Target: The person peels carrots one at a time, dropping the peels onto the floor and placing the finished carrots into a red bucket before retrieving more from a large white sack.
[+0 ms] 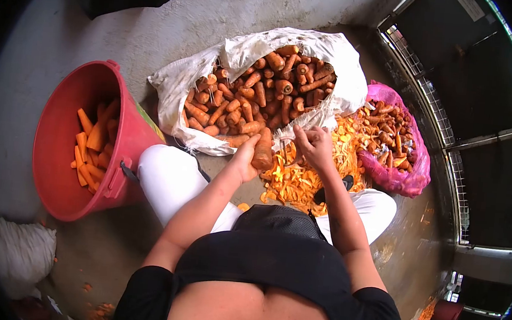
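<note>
Held one thick carrot (262,151) in the left hand (245,161), gripped along its nine-o'clock side, with its length running roughly from twelve to six (hours taken from this carrot, twelve pointing away from the body). Positioned the right hand (315,148) at three o'clock, apart from the carrot, fingers curled; could not tell about any tool inside that curl. Judged the step in hand as the paring of this single carrot, on the evidence of the peelings (294,178) heaped at four o'clock. Judged the next move to call for a steady left-hand hold and a controlled approach of the right hand to the carrot, clear of the left fingers. Set two white-clad legs (169,180) at eight and four. Counted, moving outward: one white sack (349,64) at twelve, gaping, with several dozen unpeeled carrots (260,93), too overlapped for an exact figure; one pink bag (416,174) at three, filled with carrot pieces (386,135), likewise uncountable; one large red bucket (55,161) at nine, tilted, with at least six bright orange carrots (84,122) inside; one closed-looking pale sack (17,249) at eight; two smaller red containers (446,314) at four, well apart from the rest.
</note>
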A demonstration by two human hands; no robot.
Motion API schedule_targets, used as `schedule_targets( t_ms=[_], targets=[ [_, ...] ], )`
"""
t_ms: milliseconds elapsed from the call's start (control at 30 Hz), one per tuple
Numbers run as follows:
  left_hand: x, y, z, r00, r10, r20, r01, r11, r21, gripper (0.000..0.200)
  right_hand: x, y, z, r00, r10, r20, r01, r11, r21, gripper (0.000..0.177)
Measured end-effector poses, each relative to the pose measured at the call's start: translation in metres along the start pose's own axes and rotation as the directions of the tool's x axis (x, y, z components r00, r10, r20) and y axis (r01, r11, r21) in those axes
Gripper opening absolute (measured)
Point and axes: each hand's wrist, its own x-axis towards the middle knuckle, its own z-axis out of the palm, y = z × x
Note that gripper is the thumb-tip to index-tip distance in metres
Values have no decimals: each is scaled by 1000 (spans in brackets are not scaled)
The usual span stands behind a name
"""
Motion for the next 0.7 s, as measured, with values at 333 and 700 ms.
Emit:
schedule_targets(
  t_ms=[333,700],
  targets=[
    [-8,13,20,998,-36,52,28,988,152,34,21,-31,-6,912,-407,-55,385,893,-233,34],
    [0,12,13,1000,27,8,-28,993,112,25,30,-38,8,867,-498,-18,485,852,-198,30]
  ],
)
